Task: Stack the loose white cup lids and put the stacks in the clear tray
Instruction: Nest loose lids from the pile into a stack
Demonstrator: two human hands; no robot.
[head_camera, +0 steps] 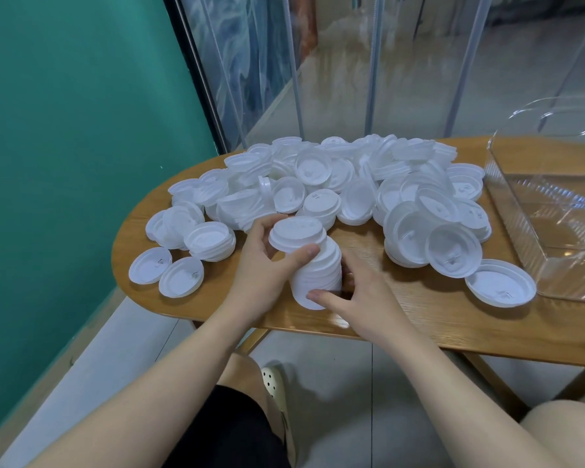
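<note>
Both hands on it now: the left hand [262, 265] wraps its thumb and fingers round the upper part of the stack of white lids [313, 265] while the right hand [355, 292] grasps its base, just above the wooden table [419, 319], loose lids [335, 184] heaped behind and the clear tray [554, 211] off right.

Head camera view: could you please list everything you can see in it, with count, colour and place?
Loose lids: too many to count, white, heaped across the far table.
Lid stack: one, white, near table edge, between both hands.
Clear tray: one, transparent, right end of table, no lids visible inside.
Table: one, oval, light wood.
Wall: teal, left.
Shoe: one, cream, perforated, on the floor below.
Left hand: grips the stack's left side.
Right hand: holds the stack's base.
</note>
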